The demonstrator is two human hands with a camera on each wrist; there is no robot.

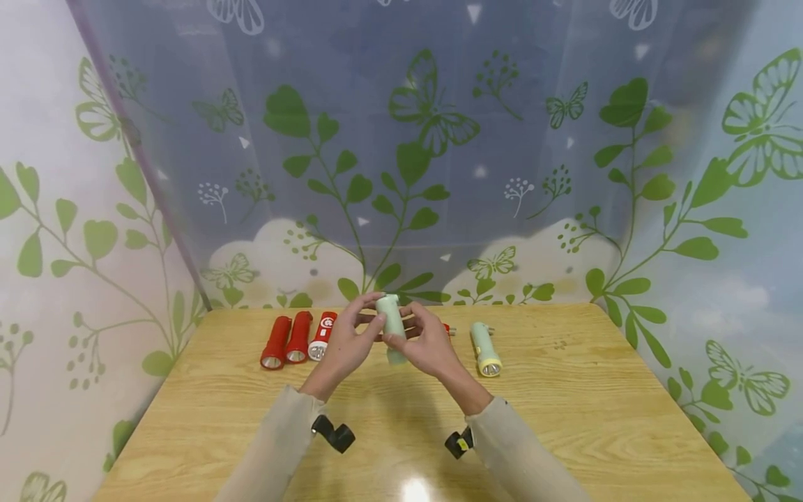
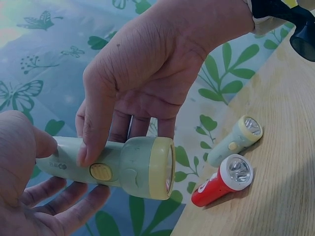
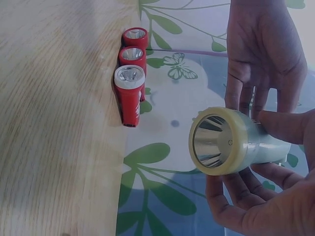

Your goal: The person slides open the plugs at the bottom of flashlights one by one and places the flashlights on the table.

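Note:
A pale green flashlight (image 1: 390,315) with a cream-yellow lens rim (image 3: 238,142) is held above the table, its lens end toward me and tilted down. My left hand (image 1: 348,340) grips the tail part, thumb on one side and fingers behind. Around the body, my right hand (image 1: 429,343) has its thumb beside the yellow switch (image 2: 101,171) and its fingers at the back. In the right wrist view the lens (image 3: 212,141) shows no light.
Left of my hands lie two red flashlights (image 1: 276,343) (image 1: 299,337) and a red one with a white rim (image 1: 323,336). Rightward, a red, white-rimmed flashlight (image 2: 216,186) is mostly hidden behind my right hand in the head view; beside it lies another pale green flashlight (image 1: 484,347). A patterned curtain (image 1: 502,230) stands behind the wooden table (image 1: 590,404).

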